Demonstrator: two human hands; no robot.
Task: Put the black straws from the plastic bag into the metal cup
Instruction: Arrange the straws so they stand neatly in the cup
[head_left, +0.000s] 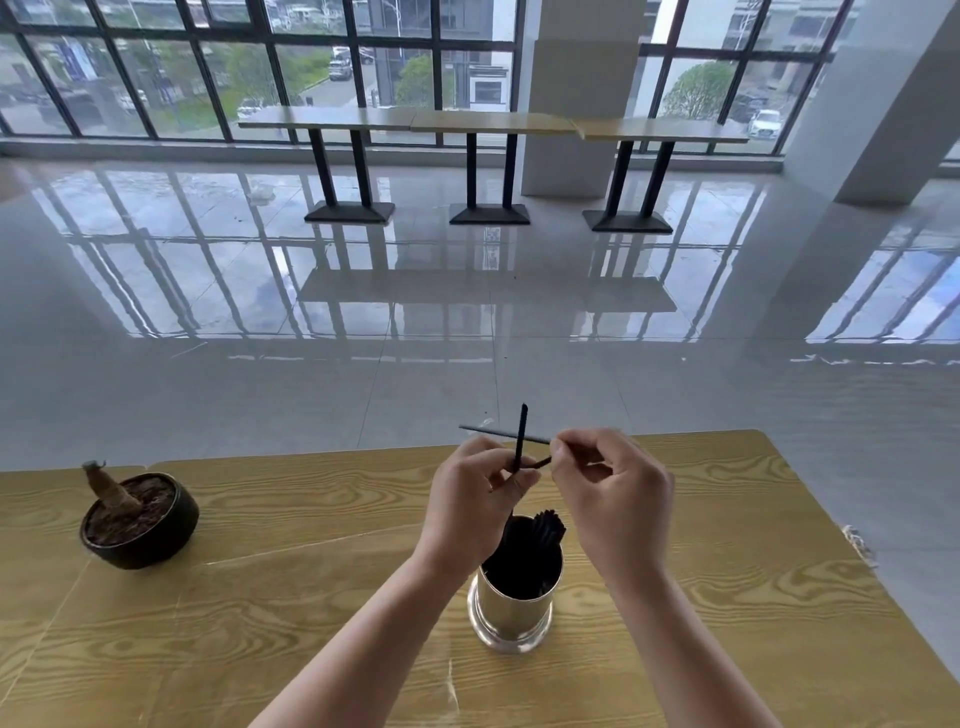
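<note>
Both hands raised above metal cup (511, 613), close together, not touching it. Upright black straw (521, 434) gripped by curled fingers of left hand (478, 491), top end pointed up. Second black straw (496, 433), lying roughly level, pinched at one end by fingertips of right hand (615, 493); the two straws seen crossing. Bundle of black straws (537, 540) stood inside cup, leaned to right. Cup set upright on wood-grain table (260, 597). Black plant pot (140, 522) placed well apart at left.

The cup (511, 610) is shiny metal. The straws (535, 540) in it look black and dull. The worktop (260, 597) is smooth yellow wood grain. The floor (467, 312) is glossy tile.
</note>
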